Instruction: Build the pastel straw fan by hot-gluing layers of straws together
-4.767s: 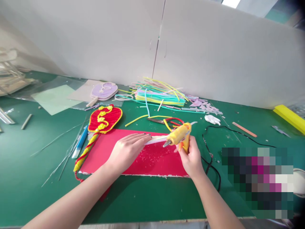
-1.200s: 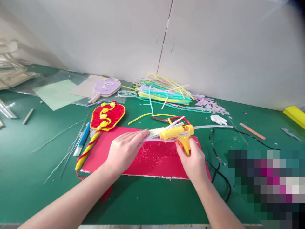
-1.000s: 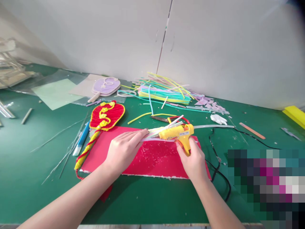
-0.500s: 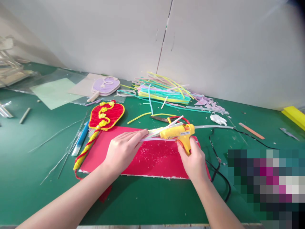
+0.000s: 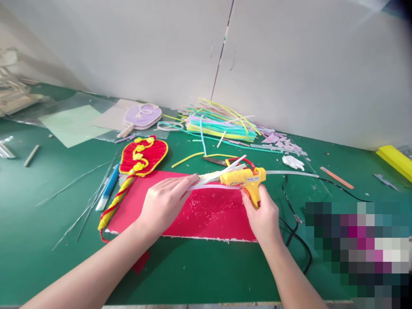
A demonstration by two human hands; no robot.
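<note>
My right hand (image 5: 263, 214) grips the handle of a yellow hot-glue gun (image 5: 246, 178), its nozzle pointing left along a row of pale strips (image 5: 215, 177). My left hand (image 5: 164, 200) lies with its fingers pressed on the left end of those strips, holding them down on a red board (image 5: 206, 214). A clear glue stick (image 5: 291, 173) juts from the gun's back to the right. The gun's black cord (image 5: 296, 223) trails off to the right.
A red and yellow woven fan (image 5: 143, 155) with a twisted handle lies left of the board, a lilac fan (image 5: 142, 115) behind it. A heap of coloured strips (image 5: 219, 122), scissors with red handles (image 5: 225, 162), a blue knife (image 5: 107, 191) and thin wires lie on the green mat.
The glue gun has slid a little to the right along the strips under my right hand. My left hand keeps its place on the strips.
</note>
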